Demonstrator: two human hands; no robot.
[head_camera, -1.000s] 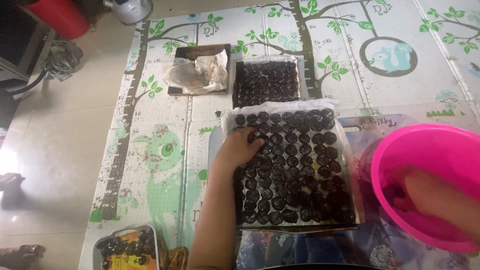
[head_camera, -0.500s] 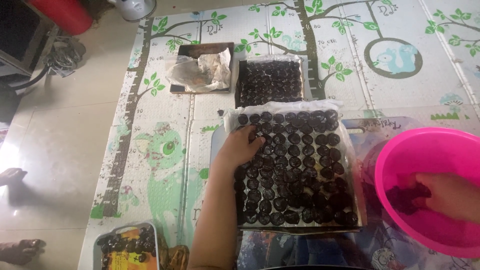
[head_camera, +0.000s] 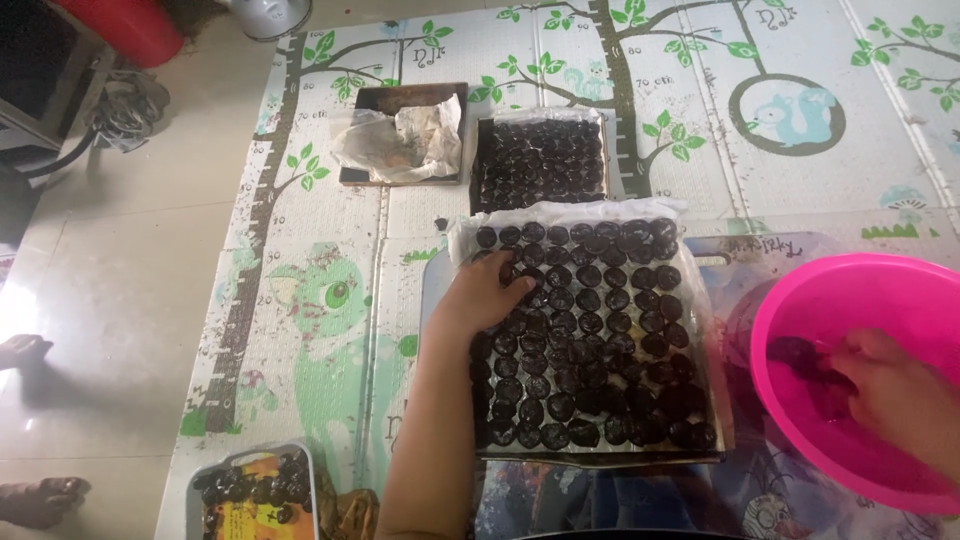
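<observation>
Under the left hand (head_camera: 487, 293) sits a paper-lined tray (head_camera: 700, 330) packed with glossy, round dark balls (head_camera: 590, 350); the hand lies flat, fingers spread, gripping nothing. Since a moment ago it has barely shifted, while the right hand (head_camera: 890, 395) has sunk deeper into the smooth pink plastic bowl (head_camera: 850, 290), fingers curled around a dark lump (head_camera: 800, 355).

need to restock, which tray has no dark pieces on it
The far-left tray, holding only crumpled paper; the other trays are covered with dark round pieces.
</observation>
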